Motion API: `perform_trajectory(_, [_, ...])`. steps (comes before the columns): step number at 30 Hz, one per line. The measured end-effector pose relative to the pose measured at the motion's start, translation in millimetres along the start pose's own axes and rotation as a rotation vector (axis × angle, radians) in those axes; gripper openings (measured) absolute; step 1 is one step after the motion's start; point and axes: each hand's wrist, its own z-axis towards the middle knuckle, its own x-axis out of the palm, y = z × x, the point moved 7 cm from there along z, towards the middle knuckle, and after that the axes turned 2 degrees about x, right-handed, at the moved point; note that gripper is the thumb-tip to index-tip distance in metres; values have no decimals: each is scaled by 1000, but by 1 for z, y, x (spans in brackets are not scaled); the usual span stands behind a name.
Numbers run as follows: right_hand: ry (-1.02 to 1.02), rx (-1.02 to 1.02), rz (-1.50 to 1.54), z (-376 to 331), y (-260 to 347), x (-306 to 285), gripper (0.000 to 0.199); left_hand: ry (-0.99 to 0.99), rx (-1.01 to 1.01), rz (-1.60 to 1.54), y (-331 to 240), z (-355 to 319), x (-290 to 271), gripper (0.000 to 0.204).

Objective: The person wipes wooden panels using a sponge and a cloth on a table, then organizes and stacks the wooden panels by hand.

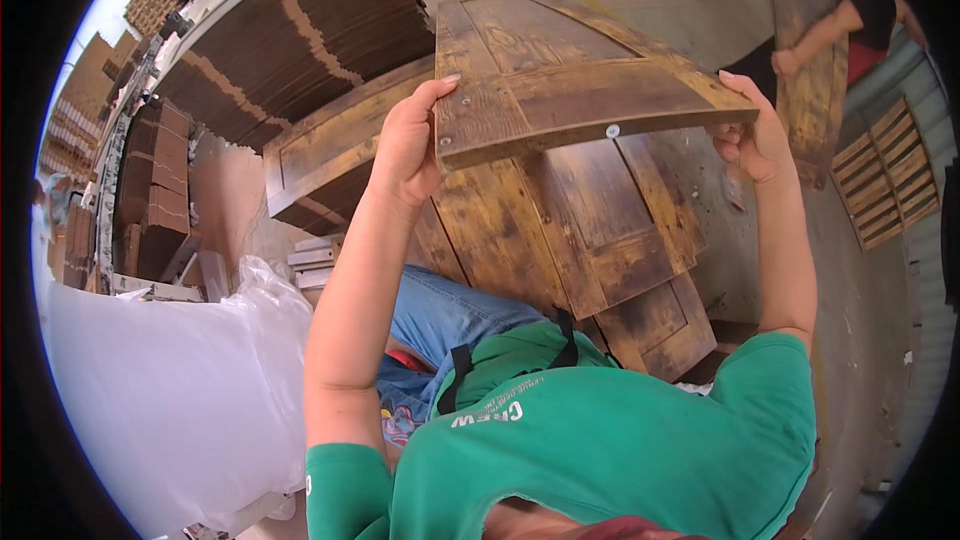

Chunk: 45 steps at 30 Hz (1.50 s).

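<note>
At the left lies a white plastic sheet (175, 390), with a tall brown stack (310, 40) beyond it. The left hand (405, 140) pinches the left edge of a wooden panel (590, 75), thumb on top. The panel spans the space between the two hands, raised over other panels (600, 230). The right hand (757, 135) grips its near right corner, thumb above, fingers curled below. Further right, a co-worker's hand (787, 62) holds another board (808, 105) by its left edge, near a slatted pallet (888, 172) on the floor (850, 290).
</note>
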Motion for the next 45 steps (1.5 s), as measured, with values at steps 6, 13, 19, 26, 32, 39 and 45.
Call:
perform_trajectory(6, [17,-54,16,3,13,9,27,-9,47,-27,-18,0,6,21])
perform_trajectory(13, [-34,-41,37,0,7,6,25,-29,39,-1,-13,1,6,20])
perform_trajectory(19, [-229,2,86,-3,-10,-13,25,-12,-15,-32,3,3,-5,21])
perform_trajectory(26, [-96,20,-43,-7,-37,-26,24,-97,-64,126,32,-6,-21,28])
perform_trajectory(32, [-93,147,-515,14,-128,-105,14,-89,-249,412,148,-33,-76,23])
perform_trajectory(39, [-117,-97,-938,77,-180,-106,18,-26,-336,558,224,-48,-132,56])
perform_trajectory(45, [-184,-332,-1329,134,-187,-2,34,-35,-436,469,232,-62,-128,52])
